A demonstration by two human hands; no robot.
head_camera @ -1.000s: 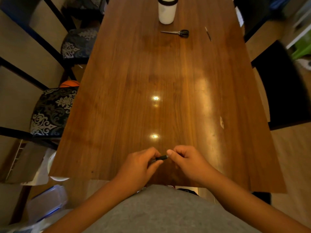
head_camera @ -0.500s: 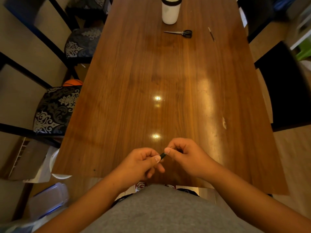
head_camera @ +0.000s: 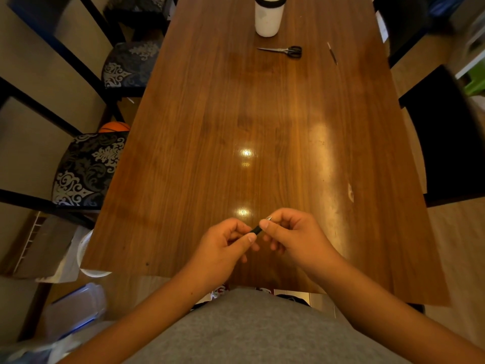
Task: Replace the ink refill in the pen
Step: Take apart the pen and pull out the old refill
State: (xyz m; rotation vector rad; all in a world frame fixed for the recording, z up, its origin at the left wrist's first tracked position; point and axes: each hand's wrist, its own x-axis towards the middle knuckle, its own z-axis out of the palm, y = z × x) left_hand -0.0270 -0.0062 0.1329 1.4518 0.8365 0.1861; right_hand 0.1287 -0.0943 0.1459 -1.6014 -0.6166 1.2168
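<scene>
Head view: both hands meet over the near end of the wooden counter (head_camera: 199,158), just above its surface, with a dark pen (head_camera: 256,229) held between them. The left hand (head_camera: 223,249) is curled nearly closed, its thumb and forefinger pinching the lower, nearer end of the pen; most of that end is hidden inside the fist. The right hand (head_camera: 294,235) is likewise curled, thumb and forefinger closed on the upper end, where a small metallic tip (head_camera: 269,219) pokes out past the thumbnail. Only a short black stretch of barrel shows in the gap between the two thumbs, and it slopes up from the left hand toward the right. Whether the tip section is loosened from the barrel cannot be told.

Far up the counter, well apart from the hands, a white cup (head_camera: 269,15) with a dark rim stands upright. Just nearer than it lies a pair of scissors (head_camera: 283,50) with black handles, blades pointing left. To their right, near the counter's right edge, lies a thin stick-like item (head_camera: 332,53), possibly a refill, though it is too small to be sure. Chairs with patterned seat cushions (head_camera: 86,169) stand along the counter's left side.
</scene>
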